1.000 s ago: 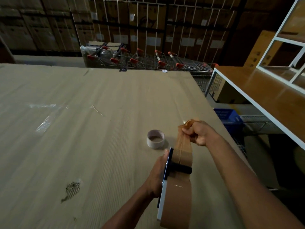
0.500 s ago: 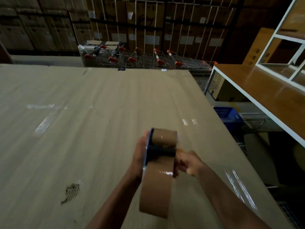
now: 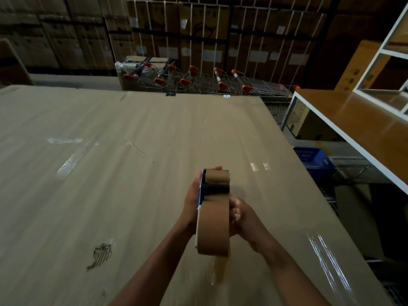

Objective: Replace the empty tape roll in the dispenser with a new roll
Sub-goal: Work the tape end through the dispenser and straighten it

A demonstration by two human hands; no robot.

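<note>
In the head view, the person holds a tape dispenser up in front of them, above a broad cardboard-covered table, with both forearms reaching in from the bottom edge. A full brown tape roll sits in the dispenser, its wide face turned to the camera, and brown tape runs up from the roll under a dark crossbar to the serrated front end at the top. The left hand grips the dispenser from the left side, its palm against the blue and white side plate and its fingertips curling over the far top end beside the tape. The right hand is at the right side of the roll with its fingers curled in against the roll's edge; whether they pinch the roll itself or only press on it cannot be told, since the fingers are blurred. A loose strip of tape hangs down from the bottom of the roll, pale and translucent. On the table, well to the left of the arms, lies a dark scuffed patch, and glossy strips of clear tape shine on the surface at the right. Beyond the far table edge stands a row of red-handled carts before stacked cardboard boxes, and a white-framed shelf runs along the right.
</note>
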